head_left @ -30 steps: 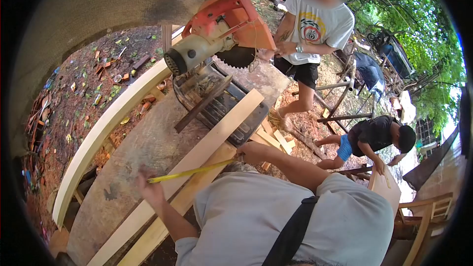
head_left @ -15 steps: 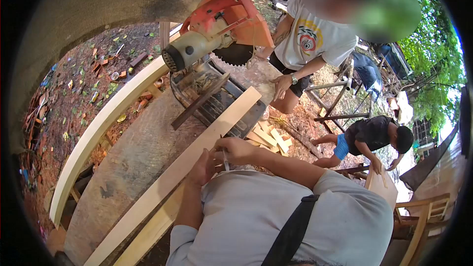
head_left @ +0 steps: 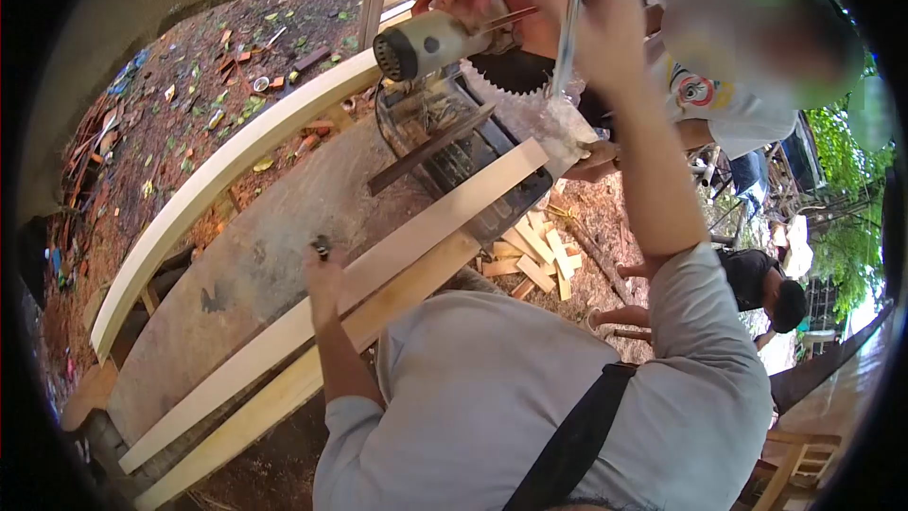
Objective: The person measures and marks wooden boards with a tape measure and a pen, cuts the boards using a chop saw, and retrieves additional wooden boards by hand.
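My left hand (head_left: 324, 286) is over the worktable beside the long pale board, its fingers closed around a small dark object (head_left: 322, 247) too blurred to name. My right hand (head_left: 601, 24) is raised in front of the red saw and smeared by motion. It appears to grip a long shiny translucent strip (head_left: 567, 43) that points down toward the blade. The miter saw (head_left: 435, 43), with a toothed round blade (head_left: 515, 74), stands on the table behind the boards. One long pale board (head_left: 416, 241) reaches onto the saw's base. A second board (head_left: 378, 322) lies alongside, nearer my body.
A co-worker in a white printed shirt (head_left: 733, 114) stands beyond the saw, one hand (head_left: 596, 161) near its base. Another person (head_left: 757, 284) bends at the right. Cut wood pieces (head_left: 539, 255) lie on the ground. A long pale beam (head_left: 227, 166) runs along the table's far side.
My hands were together over the board and have parted: the left went left over the table, the right rose toward the saw. The view has shifted, and the co-worker now leans closer.
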Demonstrator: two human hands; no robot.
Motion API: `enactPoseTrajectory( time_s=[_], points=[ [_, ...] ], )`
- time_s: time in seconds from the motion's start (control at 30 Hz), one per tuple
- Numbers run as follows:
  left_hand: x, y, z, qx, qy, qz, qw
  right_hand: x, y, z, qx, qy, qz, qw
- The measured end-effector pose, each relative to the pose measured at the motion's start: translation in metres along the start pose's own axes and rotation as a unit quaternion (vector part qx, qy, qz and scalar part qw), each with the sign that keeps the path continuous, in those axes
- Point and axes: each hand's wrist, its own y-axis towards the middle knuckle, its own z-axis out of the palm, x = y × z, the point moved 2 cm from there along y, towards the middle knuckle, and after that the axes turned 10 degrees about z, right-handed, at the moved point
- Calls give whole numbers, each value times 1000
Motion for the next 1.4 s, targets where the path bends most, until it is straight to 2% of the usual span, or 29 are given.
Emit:
enactPoseTrajectory(
  time_s=[0.03, 0.07, 0.1, 0.13, 0.17, 0.2, 0.23, 0.33, 0.37, 0.4, 0.43, 0.47, 0.53, 0.6, 0.67, 0.7, 0.73, 0.8, 0.9, 0.97, 1.07, 1.17, 1.33, 1.37, 1.4],
  points=[
    [-1, 4, -20, -2, 4, -3, 1000, 2, 27, -7, -10, -50, -35, 998],
    [-12, 6, -39, -17, 183, -3, 983, -4, 52, -10, -20, -99, -69, 992],
    [-23, 6, -51, -31, 355, -3, 934, -22, 79, -8, -11, -103, -66, 992],
    [-31, 2, -58, -32, 358, -4, 933, -41, 102, -4, -2, -107, -64, 992],
    [-40, -1, -64, -58, 407, 37, 911, -53, 116, -1, -3, -103, -64, 993],
    [-47, -4, -70, -86, 453, 78, 884, -65, 129, 6, 59, -157, -5, 986],
    [-50, -8, -73, -92, 455, 77, 882, -75, 142, 13, 121, -209, 53, 969],
    [-51, -22, -72, -85, 484, 84, 867, -129, 154, 54, 157, -273, 71, 947],
    [-46, -26, -70, -109, 490, 132, 855, -141, 154, 61, 199, -317, 16, 927],
    [-44, -30, -66, -133, 495, 179, 840, -138, 154, 63, 206, -313, 11, 927],
    [-44, -33, -63, -135, 508, 181, 831, -125, 151, 60, 229, -312, 56, 920],
    [-46, -34, -61, -136, 512, 172, 831, -114, 145, 58, 253, -311, 104, 910],
    [-51, -30, -57, -179, 475, 141, 850, -111, 144, 62, 273, -293, 81, 913],
    [-57, -27, -55, -182, 468, 128, 855, -120, 150, 70, 328, -387, 48, 860],
    [-62, -25, -53, -185, 464, 59, 864, -119, 150, 73, 342, -372, 51, 861],
    [-61, -25, -50, -181, 464, 60, 865, -112, 149, 74, 354, -355, 52, 864],
    [-59, -26, -50, -191, 477, 43, 857, -108, 149, 76, 354, -356, 55, 863],
    [-57, -24, -51, -199, 491, 25, 848, -102, 150, 78, 367, -423, 90, 824],
    [-64, -22, -46, -211, 502, -30, 838, -95, 146, 76, 363, -406, 100, 833],
    [-75, -21, -44, -179, 497, -106, 842, -97, 147, 76, 359, -406, 91, 836],
    [-66, -19, -48, -177, 453, -125, 865, -94, 145, 76, 357, -406, 78, 837],
    [-70, -20, -47, -185, 462, -116, 860, -99, 149, 78, 353, -406, 60, 840],
    [-80, -25, -43, -176, 409, -125, 887, -101, 147, 77, 319, -408, 37, 854],
    [-71, -26, -46, -195, 441, -89, 871, -91, 146, 75, 357, -418, 77, 832],
    [-61, -25, -50, -212, 471, -51, 855, -98, 147, 80, 355, -415, 53, 836]
  ],
)
